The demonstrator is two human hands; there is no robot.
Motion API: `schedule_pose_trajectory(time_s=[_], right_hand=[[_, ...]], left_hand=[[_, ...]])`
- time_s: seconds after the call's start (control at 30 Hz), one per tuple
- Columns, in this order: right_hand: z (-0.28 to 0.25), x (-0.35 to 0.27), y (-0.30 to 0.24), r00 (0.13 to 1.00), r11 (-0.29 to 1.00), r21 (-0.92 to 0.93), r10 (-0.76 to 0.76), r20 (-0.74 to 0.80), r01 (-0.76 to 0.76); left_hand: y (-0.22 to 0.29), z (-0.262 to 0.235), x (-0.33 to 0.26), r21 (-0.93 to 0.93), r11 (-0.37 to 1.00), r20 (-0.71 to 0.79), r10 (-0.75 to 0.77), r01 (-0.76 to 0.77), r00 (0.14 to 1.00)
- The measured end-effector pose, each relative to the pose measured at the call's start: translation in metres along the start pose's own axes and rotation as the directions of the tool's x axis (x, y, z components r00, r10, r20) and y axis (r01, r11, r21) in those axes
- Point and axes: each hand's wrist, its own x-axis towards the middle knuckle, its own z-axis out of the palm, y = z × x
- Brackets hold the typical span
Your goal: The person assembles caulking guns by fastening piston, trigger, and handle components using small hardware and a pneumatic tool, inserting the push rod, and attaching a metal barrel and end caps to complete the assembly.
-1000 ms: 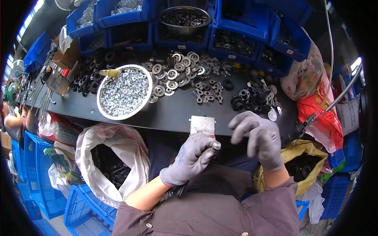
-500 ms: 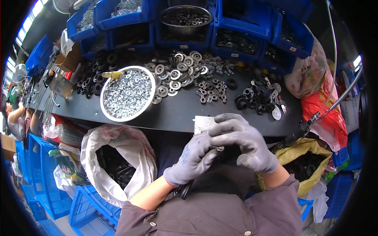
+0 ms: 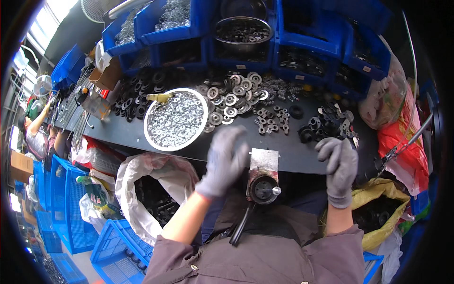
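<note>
A small fixture (image 3: 264,185) stands at the table's front edge, with a flat metal plate (image 3: 265,159) on its far side and a black handle (image 3: 242,225) slanting toward me. In its round dark seat is a black round part with a small pale piece at the right. My left hand (image 3: 223,163), in a grey glove, is raised left of the plate, fingers stretched and somewhat blurred, nothing seen in it. My right hand (image 3: 339,168), also gloved, hangs to the right, near the pile of black parts (image 3: 326,124); its fingers are loosely bent and apart, with nothing visible between them.
On the black table lie a white bowl (image 3: 176,120) of small metal nuts, metal wheels (image 3: 230,99), small links (image 3: 273,120) and black rings (image 3: 137,97). Blue bins (image 3: 302,61) line the back. Open sacks stand left (image 3: 127,189) and right (image 3: 399,194). Another person works far left.
My hands were together over the fixture; they have moved apart, left hand up and leftward, right hand to the right, uncovering the fixture. The whole view has shifted slightly.
</note>
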Motion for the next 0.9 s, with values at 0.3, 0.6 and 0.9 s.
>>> schedule_pose_trajectory(time_s=[0.3, 0.6, 0.9], right_hand=[[-0.047, 0.005, 0.045, 0.966, 0.787, -0.604, -0.237, -0.107, 0.126], [-0.196, 0.139, 0.135, 0.614, 0.711, -0.558, -0.224, -0.757, -0.428], [-0.337, 0.224, 0.168, 0.509, 0.4, -0.625, -0.366, -0.779, -0.67]], left_hand=[[-0.085, 0.037, 0.043, 0.641, 0.752, 0.063, -0.255, 0.157, 0.965], [-0.078, 0.039, 0.041, 0.644, 0.764, 0.11, -0.144, 0.04, 0.983], [-0.081, 0.046, 0.028, 0.149, 0.942, 0.082, -0.316, 0.301, 0.945]])
